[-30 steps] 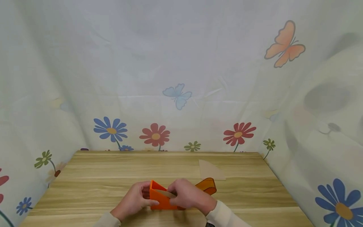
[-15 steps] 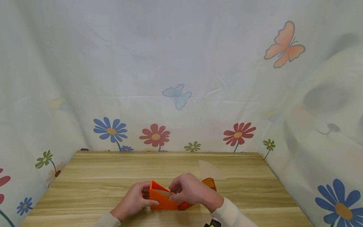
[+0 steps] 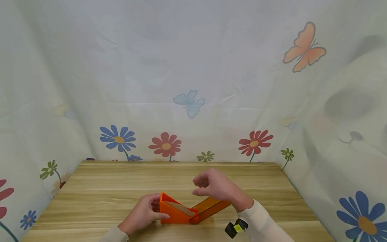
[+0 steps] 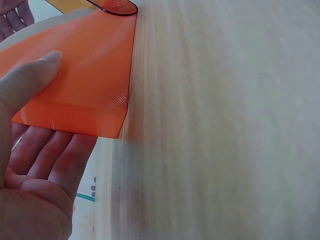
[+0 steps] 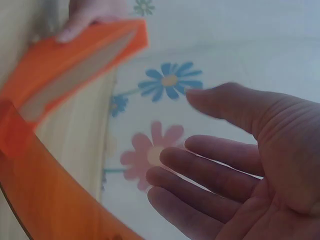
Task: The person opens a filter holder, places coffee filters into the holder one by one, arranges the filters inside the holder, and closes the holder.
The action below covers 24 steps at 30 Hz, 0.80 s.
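My left hand (image 3: 144,211) grips an orange wedge-shaped plastic case (image 3: 173,215) at its wide end, thumb on the near wall and fingers behind. The case stands on its side with its opening upward. A tan wedge-shaped flat piece (image 3: 181,207) sits inside, its edge showing along the opening. The see-through amber lid (image 3: 210,209), hinged at the narrow tip, is swung out to the right. My right hand (image 3: 216,186) hovers above the lid, holding nothing. In the right wrist view its fingers (image 5: 200,170) are loosely extended, apart from the case.
The wood-grain table (image 3: 121,178) carries the case near its front edge. Behind and at both sides hangs a pale curtain (image 3: 145,67) printed with flowers and butterflies. A black strap device (image 3: 235,228) sits on the right wrist.
My right hand has let go of the tan piece in the case and moved up and right. It now covers where another tan sector lay on the table. The left hand has stayed put.
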Each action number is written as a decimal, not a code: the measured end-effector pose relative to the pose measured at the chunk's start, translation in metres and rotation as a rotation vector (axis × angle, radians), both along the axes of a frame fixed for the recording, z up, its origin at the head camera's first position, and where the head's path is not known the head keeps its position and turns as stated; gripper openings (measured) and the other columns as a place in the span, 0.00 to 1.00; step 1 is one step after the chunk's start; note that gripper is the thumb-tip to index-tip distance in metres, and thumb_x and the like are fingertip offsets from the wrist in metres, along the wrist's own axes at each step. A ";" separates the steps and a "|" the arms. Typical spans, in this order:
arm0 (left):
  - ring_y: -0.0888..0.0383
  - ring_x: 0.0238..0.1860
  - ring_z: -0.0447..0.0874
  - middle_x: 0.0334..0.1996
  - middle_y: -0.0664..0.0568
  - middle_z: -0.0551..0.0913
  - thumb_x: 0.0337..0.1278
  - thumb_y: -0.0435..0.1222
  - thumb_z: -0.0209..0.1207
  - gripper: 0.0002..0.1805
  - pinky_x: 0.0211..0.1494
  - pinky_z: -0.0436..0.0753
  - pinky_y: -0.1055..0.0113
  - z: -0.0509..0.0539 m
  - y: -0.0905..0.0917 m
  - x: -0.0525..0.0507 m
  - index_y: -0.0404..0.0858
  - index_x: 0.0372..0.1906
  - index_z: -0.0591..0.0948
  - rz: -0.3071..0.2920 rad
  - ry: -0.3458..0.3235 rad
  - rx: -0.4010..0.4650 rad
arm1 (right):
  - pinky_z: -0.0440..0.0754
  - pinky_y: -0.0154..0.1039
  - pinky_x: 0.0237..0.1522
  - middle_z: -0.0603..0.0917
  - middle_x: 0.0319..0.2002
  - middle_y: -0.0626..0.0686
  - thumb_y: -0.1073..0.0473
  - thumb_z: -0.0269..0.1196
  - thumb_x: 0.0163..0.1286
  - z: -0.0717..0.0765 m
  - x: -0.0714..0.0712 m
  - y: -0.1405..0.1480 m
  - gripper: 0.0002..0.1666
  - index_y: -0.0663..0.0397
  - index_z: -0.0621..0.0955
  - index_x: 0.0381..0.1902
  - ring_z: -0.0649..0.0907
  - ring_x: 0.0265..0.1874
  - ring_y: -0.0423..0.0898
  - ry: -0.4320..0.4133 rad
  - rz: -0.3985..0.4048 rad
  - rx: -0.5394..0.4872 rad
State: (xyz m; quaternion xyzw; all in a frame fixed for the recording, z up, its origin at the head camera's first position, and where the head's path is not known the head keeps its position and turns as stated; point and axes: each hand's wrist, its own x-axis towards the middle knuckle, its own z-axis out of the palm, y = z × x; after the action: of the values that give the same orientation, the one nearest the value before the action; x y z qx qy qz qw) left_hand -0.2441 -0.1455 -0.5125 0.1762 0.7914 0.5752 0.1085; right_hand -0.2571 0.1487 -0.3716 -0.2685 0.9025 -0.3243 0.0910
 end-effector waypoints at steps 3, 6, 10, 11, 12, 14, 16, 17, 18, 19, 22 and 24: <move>0.55 0.46 0.88 0.49 0.53 0.89 0.48 0.45 0.78 0.28 0.51 0.88 0.67 0.000 0.000 0.000 0.44 0.55 0.84 0.001 -0.006 -0.002 | 0.86 0.52 0.55 0.89 0.50 0.53 0.50 0.73 0.65 0.003 -0.007 0.010 0.23 0.56 0.86 0.54 0.87 0.50 0.54 0.023 -0.006 -0.019; 0.55 0.46 0.88 0.49 0.53 0.89 0.48 0.46 0.78 0.28 0.51 0.88 0.67 0.001 0.000 0.000 0.44 0.55 0.84 0.002 -0.009 -0.003 | 0.87 0.52 0.55 0.89 0.51 0.55 0.49 0.74 0.64 0.006 -0.014 0.020 0.25 0.56 0.86 0.54 0.86 0.51 0.56 0.065 -0.029 -0.021; 0.55 0.45 0.88 0.49 0.52 0.89 0.47 0.46 0.78 0.29 0.50 0.88 0.67 0.001 0.000 -0.001 0.44 0.56 0.83 0.005 -0.005 -0.007 | 0.86 0.52 0.56 0.87 0.54 0.56 0.47 0.76 0.62 0.007 -0.024 0.031 0.30 0.56 0.85 0.57 0.86 0.53 0.56 0.086 -0.086 -0.011; 0.55 0.45 0.88 0.49 0.52 0.89 0.47 0.46 0.78 0.29 0.50 0.88 0.67 0.001 0.000 -0.001 0.44 0.56 0.83 0.005 -0.003 -0.008 | 0.86 0.53 0.56 0.87 0.56 0.56 0.47 0.76 0.61 0.007 -0.026 0.033 0.31 0.56 0.84 0.59 0.85 0.54 0.57 0.084 -0.107 -0.007; 0.55 0.45 0.88 0.49 0.52 0.89 0.47 0.46 0.78 0.29 0.50 0.88 0.66 0.001 0.000 -0.001 0.44 0.56 0.83 0.006 -0.002 -0.009 | 0.86 0.54 0.56 0.87 0.56 0.57 0.47 0.76 0.60 0.006 -0.028 0.035 0.33 0.56 0.83 0.60 0.85 0.55 0.58 0.077 -0.128 -0.007; 0.55 0.46 0.88 0.50 0.52 0.89 0.47 0.46 0.78 0.30 0.51 0.88 0.66 0.001 0.000 -0.001 0.44 0.57 0.83 0.007 -0.002 -0.011 | 0.86 0.54 0.56 0.86 0.57 0.58 0.46 0.77 0.59 0.005 -0.032 0.039 0.36 0.56 0.82 0.61 0.84 0.56 0.59 0.074 -0.174 -0.001; 0.55 0.45 0.88 0.50 0.53 0.89 0.47 0.47 0.78 0.30 0.51 0.88 0.66 0.001 0.000 -0.001 0.44 0.57 0.83 0.008 -0.003 -0.011 | 0.86 0.54 0.56 0.86 0.58 0.58 0.45 0.77 0.58 0.002 -0.037 0.042 0.38 0.57 0.82 0.62 0.84 0.57 0.60 0.071 -0.214 -0.002; 0.55 0.45 0.88 0.50 0.53 0.89 0.47 0.46 0.78 0.30 0.51 0.88 0.66 0.001 0.000 -0.001 0.44 0.57 0.83 0.008 -0.004 -0.011 | 0.86 0.54 0.56 0.86 0.58 0.58 0.45 0.78 0.58 0.000 -0.040 0.043 0.38 0.57 0.82 0.62 0.84 0.57 0.60 0.075 -0.229 0.003; 0.55 0.45 0.88 0.50 0.53 0.89 0.47 0.46 0.78 0.30 0.51 0.88 0.66 0.001 0.000 -0.001 0.44 0.57 0.83 0.008 -0.006 -0.010 | 0.86 0.54 0.55 0.86 0.57 0.58 0.44 0.78 0.58 -0.002 -0.042 0.045 0.38 0.57 0.82 0.61 0.84 0.57 0.59 0.076 -0.241 0.004; 0.55 0.45 0.88 0.50 0.52 0.89 0.47 0.46 0.78 0.30 0.51 0.88 0.66 0.001 0.000 -0.001 0.44 0.57 0.83 0.009 -0.008 -0.010 | 0.86 0.54 0.55 0.86 0.57 0.58 0.44 0.77 0.58 -0.004 -0.045 0.047 0.38 0.58 0.82 0.61 0.84 0.57 0.59 0.081 -0.247 0.007; 0.55 0.45 0.88 0.50 0.52 0.89 0.47 0.45 0.78 0.30 0.51 0.88 0.66 0.001 0.000 -0.001 0.44 0.58 0.83 0.008 -0.012 -0.009 | 0.86 0.54 0.55 0.86 0.57 0.59 0.45 0.77 0.59 -0.011 -0.053 0.052 0.37 0.59 0.82 0.60 0.84 0.57 0.60 0.077 -0.261 0.005; 0.55 0.45 0.88 0.50 0.52 0.89 0.47 0.46 0.78 0.31 0.51 0.88 0.66 0.001 0.000 -0.001 0.44 0.58 0.83 0.008 -0.013 -0.009 | 0.86 0.54 0.55 0.86 0.56 0.60 0.45 0.77 0.59 -0.016 -0.059 0.056 0.36 0.61 0.82 0.59 0.85 0.57 0.60 0.070 -0.271 0.004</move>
State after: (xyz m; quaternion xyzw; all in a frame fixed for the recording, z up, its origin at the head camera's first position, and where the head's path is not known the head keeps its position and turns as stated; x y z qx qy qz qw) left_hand -0.2449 -0.1451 -0.5119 0.1687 0.7940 0.5731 0.1120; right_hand -0.3166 0.2045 -0.3875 -0.1550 0.9337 -0.3223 0.0153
